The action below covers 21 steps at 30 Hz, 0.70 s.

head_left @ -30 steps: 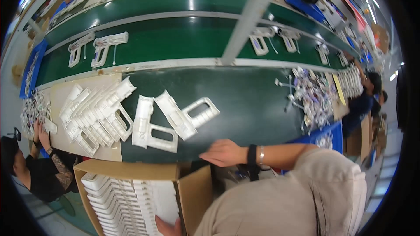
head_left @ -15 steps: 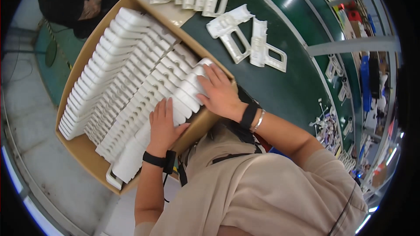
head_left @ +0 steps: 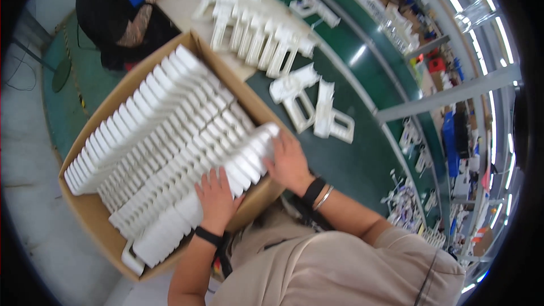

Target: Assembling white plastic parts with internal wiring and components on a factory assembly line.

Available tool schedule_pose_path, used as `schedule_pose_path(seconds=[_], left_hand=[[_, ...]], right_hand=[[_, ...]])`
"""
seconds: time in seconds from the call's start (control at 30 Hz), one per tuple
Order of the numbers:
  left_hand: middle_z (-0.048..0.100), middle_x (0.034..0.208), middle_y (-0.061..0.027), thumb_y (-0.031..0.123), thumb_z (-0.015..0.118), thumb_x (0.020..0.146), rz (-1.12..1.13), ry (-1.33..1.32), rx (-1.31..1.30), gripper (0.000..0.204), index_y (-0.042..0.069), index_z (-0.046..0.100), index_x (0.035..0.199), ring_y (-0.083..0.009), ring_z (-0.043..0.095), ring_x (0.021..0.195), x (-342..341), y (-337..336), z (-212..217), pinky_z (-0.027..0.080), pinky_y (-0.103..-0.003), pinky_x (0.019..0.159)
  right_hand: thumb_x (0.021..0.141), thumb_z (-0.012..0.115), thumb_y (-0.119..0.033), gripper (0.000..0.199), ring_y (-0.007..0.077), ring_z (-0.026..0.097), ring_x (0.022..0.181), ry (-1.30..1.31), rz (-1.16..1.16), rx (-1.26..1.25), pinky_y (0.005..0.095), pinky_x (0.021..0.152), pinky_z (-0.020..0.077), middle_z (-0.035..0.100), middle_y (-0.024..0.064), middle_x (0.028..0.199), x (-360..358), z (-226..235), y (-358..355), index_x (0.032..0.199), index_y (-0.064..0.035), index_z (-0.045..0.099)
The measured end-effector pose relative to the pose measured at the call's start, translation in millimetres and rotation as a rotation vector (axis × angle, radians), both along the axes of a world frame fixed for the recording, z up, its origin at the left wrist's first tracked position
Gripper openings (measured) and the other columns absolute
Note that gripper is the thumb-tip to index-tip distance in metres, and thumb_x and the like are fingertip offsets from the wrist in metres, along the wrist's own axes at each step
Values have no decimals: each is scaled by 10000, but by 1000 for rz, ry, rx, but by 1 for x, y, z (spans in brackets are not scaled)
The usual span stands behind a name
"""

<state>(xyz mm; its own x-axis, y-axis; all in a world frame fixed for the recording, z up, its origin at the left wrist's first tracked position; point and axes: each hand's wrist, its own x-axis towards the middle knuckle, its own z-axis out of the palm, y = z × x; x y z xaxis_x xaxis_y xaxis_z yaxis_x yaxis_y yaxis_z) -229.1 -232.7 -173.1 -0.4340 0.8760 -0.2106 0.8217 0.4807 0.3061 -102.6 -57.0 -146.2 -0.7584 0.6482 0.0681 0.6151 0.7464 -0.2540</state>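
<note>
An open cardboard box point(head_left: 255, 100) stands before me, packed with rows of white plastic gun-shaped housings point(head_left: 170, 141) set on edge. My left hand point(head_left: 218, 201) lies on the near row, its fingers stretched and apart. At the right end of that row, my right hand point(head_left: 290, 161) rests against the last housings beside the box wall. Its thumb is apart from the fingers, and some fingertips are partly hidden and blurred. Neither hand visibly lifts a piece.
On the green conveyor table point(head_left: 340, 164) right of the box lie two loose white housings point(head_left: 326, 113). Several more housings point(head_left: 255, 37) stand in a row behind them. A seated co-worker point(head_left: 116, 17) is at the far left. A grey metal bar point(head_left: 447, 93) crosses at right.
The view has tilted up, showing more of the table and co-worker. My right hand has shifted from the top of the housings toward the row's end. My left hand stays on the row.
</note>
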Motion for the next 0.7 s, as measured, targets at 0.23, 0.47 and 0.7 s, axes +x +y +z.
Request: schedule_pose_path(seconds=[0.23,0.47,0.7], left_hand=[[430,1296,-181,390,764,617,46,-79,102,888,7,391,1326,-367,394,1196,-9,-15,-5,241,-570,1037],[424,1272,-211,351,764,600,71,-68,120,901,-49,374,1306,-382,388,1193,-11,-17,0,222,-585,1037],[450,1199,-203,334,770,578,73,-76,207,858,-46,408,1257,-383,411,1142,-14,-10,-14,215,-590,1038]], right_hand=[[832,622,-337,543,444,585,902,-128,-30,-202,461,777,497,522,293,1100,-10,-5,23,1164,49,435],[800,674,-409,673,349,597,995,-134,-14,-601,383,869,473,602,246,1065,-21,-7,46,1225,62,451],[755,782,-222,733,184,549,1066,46,-127,-1230,304,915,453,553,129,1200,-39,-22,67,1319,42,395]])
